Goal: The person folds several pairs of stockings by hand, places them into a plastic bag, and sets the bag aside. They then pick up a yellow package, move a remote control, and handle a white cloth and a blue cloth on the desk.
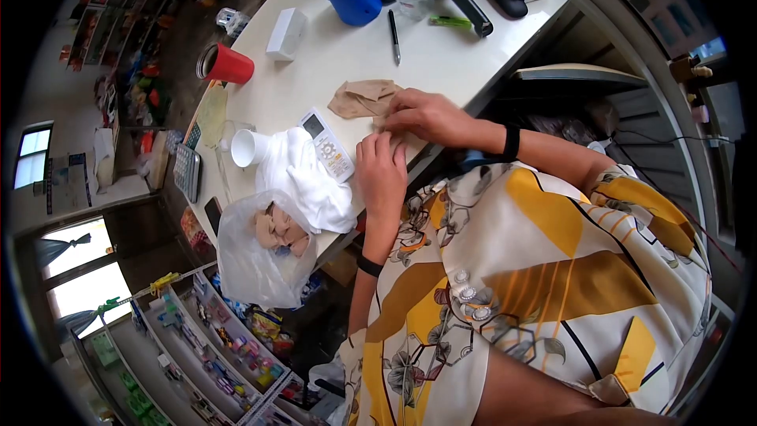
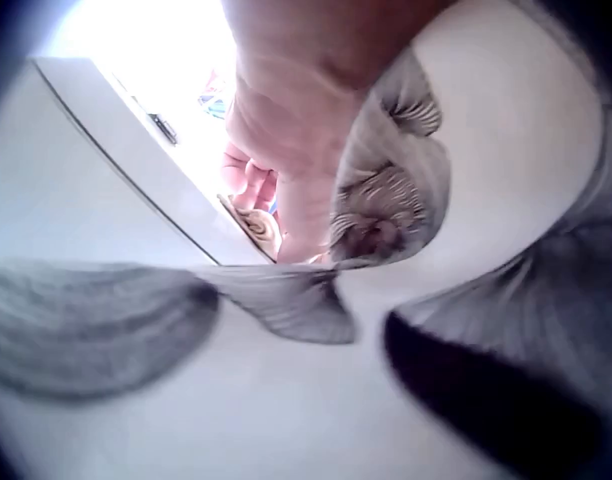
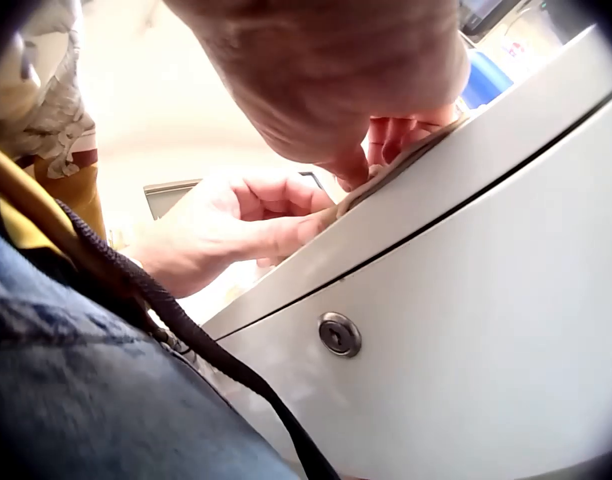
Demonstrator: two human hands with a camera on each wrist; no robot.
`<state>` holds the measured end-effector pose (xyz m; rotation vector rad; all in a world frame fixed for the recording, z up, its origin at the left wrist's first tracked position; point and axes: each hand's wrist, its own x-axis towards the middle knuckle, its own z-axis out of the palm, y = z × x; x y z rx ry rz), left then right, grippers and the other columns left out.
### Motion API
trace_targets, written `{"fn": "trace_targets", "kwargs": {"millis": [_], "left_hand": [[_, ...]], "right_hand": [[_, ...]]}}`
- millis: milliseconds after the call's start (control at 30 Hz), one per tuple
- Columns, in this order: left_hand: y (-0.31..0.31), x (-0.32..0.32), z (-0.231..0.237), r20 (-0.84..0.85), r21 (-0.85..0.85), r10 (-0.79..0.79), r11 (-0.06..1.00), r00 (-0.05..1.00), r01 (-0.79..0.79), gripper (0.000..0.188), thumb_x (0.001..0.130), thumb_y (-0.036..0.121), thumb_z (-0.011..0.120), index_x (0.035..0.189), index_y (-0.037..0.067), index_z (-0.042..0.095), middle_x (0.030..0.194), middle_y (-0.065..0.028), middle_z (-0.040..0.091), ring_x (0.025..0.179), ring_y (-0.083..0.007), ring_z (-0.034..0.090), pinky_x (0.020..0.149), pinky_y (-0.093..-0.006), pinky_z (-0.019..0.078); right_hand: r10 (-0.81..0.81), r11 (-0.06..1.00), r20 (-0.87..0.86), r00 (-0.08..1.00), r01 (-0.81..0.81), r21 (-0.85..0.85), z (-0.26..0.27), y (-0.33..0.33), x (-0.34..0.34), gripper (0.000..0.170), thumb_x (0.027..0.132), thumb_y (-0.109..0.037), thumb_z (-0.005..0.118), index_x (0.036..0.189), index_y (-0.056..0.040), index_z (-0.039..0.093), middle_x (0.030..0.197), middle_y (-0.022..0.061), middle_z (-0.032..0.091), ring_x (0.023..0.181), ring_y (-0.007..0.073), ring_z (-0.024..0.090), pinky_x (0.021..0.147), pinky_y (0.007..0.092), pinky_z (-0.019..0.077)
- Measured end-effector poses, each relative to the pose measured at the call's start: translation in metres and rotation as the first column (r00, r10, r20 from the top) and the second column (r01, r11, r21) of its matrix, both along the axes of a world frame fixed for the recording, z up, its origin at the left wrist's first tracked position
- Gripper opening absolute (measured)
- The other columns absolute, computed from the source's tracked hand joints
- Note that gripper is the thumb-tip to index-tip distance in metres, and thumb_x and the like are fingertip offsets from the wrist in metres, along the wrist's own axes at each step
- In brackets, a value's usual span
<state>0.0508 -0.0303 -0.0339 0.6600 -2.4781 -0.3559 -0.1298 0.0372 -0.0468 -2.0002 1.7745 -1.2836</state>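
At the table's near edge both hands work on a thin beige cloth, mostly hidden under the fingers in the head view. My left hand (image 1: 382, 173) pinches one end of this beige cloth (image 3: 338, 209) between thumb and fingers. Close beside it, my right hand (image 1: 430, 117) bends over the cloth with curled fingers gripping it. A rolled beige edge (image 2: 258, 228) shows by the left fingers in the left wrist view. Just beyond the hands, another folded beige cloth (image 1: 363, 99) lies flat on the white table (image 1: 315, 55).
Left of the hands are a white calculator (image 1: 327, 146), a white cloth pile (image 1: 296, 170) and a plastic bag (image 1: 264, 268) with beige cloths. Farther off stand a red cup (image 1: 229, 65), white box (image 1: 285, 34) and blue tin (image 1: 352, 0). A pen (image 1: 393, 35) lies beyond the hands.
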Motion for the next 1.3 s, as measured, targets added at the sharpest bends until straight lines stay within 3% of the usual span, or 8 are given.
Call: {"fn": "trace_targets", "kwargs": {"millis": [167,267,500,567,733,967,1167,1300], "left_hand": [[-0.013,0.001,-0.014,-0.130,0.415,0.223,0.897,0.966,-0.152,0.015,0.092,0.010,0.065,0.102,-0.002,0.068,0.088,-0.0131,0.066,0.080,-0.0329,0.064,0.073,-0.0389,0.0516],[-0.010,-0.003,-0.007,-0.195,0.584,0.315,0.798,0.929,-0.148,0.014,0.092,0.008,0.065,0.100,-0.003,0.068,0.088,-0.0143,0.067,0.078,-0.0330,0.065,0.071,-0.0389,0.0516],[0.012,-0.019,0.031,-0.296,0.072,-0.113,0.988,0.948,0.140,0.014,0.087,0.005,0.072,0.099,-0.002,0.069,0.097,-0.0132,0.068,0.082,-0.0282,0.064,0.073,-0.0355,0.0517],[0.017,-0.014,0.041,-0.322,0.283,0.046,0.958,0.945,0.049,0.016,0.088,0.005,0.071,0.102,0.000,0.068,0.098,-0.0111,0.067,0.084,-0.0262,0.063,0.074,-0.0366,0.0513],[0.002,-0.013,0.056,-0.340,0.453,0.193,0.891,0.920,-0.019,0.021,0.086,0.013,0.076,0.103,0.003,0.069,0.100,-0.0071,0.065,0.089,-0.0209,0.058,0.074,-0.0345,0.0479],[-0.002,-0.022,0.044,-0.298,-0.112,-0.007,0.993,0.955,-0.027,0.021,0.080,0.008,0.076,0.100,0.005,0.070,0.093,-0.0060,0.060,0.087,-0.0273,0.059,0.074,-0.0393,0.0487],[0.000,-0.024,0.044,-0.157,-0.325,-0.060,0.946,0.986,0.006,0.018,0.081,0.001,0.074,0.098,0.006,0.070,0.093,-0.0063,0.063,0.083,-0.0265,0.060,0.072,-0.0385,0.0513],[0.000,-0.023,0.044,-0.227,-0.244,-0.108,0.968,0.968,0.051,0.017,0.083,0.003,0.074,0.099,0.005,0.070,0.094,-0.0076,0.065,0.083,-0.0261,0.062,0.072,-0.0365,0.0515]], "right_hand": [[-0.308,0.789,0.558,0.771,-0.122,0.602,0.038,0.004,0.005,0.020,0.099,-0.016,0.062,0.107,0.0001,0.068,0.108,0.0130,0.067,0.093,0.0193,0.067,0.079,0.0348,0.0550],[-0.405,0.707,0.890,0.211,-0.544,0.451,0.033,0.002,-0.002,0.028,0.102,-0.022,0.059,0.114,0.0021,0.064,0.110,0.0148,0.067,0.098,0.0163,0.066,0.083,0.0330,0.0562],[-0.226,0.850,0.973,-0.049,-0.497,0.172,0.018,-0.002,-0.001,0.028,0.105,-0.021,0.053,0.122,-0.0003,0.059,0.115,0.0094,0.067,0.106,0.0173,0.065,0.098,0.0306,0.0526],[-0.176,0.866,0.973,-0.152,-0.494,0.080,0.021,0.000,-0.007,0.027,0.105,-0.019,0.051,0.124,-0.0014,0.058,0.118,0.0081,0.066,0.110,0.0168,0.064,0.101,0.0302,0.0515],[-0.093,0.876,0.973,-0.213,-0.482,-0.022,0.049,0.007,-0.003,0.029,0.105,-0.019,0.050,0.130,-0.0050,0.056,0.122,0.0046,0.065,0.117,0.0161,0.062,0.104,0.0313,0.0508],[-0.036,0.865,0.983,-0.179,-0.498,-0.059,0.039,0.001,0.005,0.030,0.107,-0.028,0.045,0.131,-0.0110,0.053,0.137,0.0086,0.057,0.120,0.0173,0.058,0.106,0.0369,0.0459],[-0.067,0.860,0.930,-0.361,-0.494,-0.130,0.043,-0.002,0.006,0.038,0.108,-0.029,0.044,0.140,-0.0093,0.044,0.137,0.0118,0.056,0.127,0.0202,0.054,0.110,0.0381,0.0419],[-0.026,0.877,0.981,-0.192,-0.475,-0.070,0.044,-0.001,0.008,0.038,0.107,-0.027,0.045,0.140,-0.0092,0.042,0.138,0.0124,0.055,0.127,0.0209,0.054,0.109,0.0389,0.0421]]}}
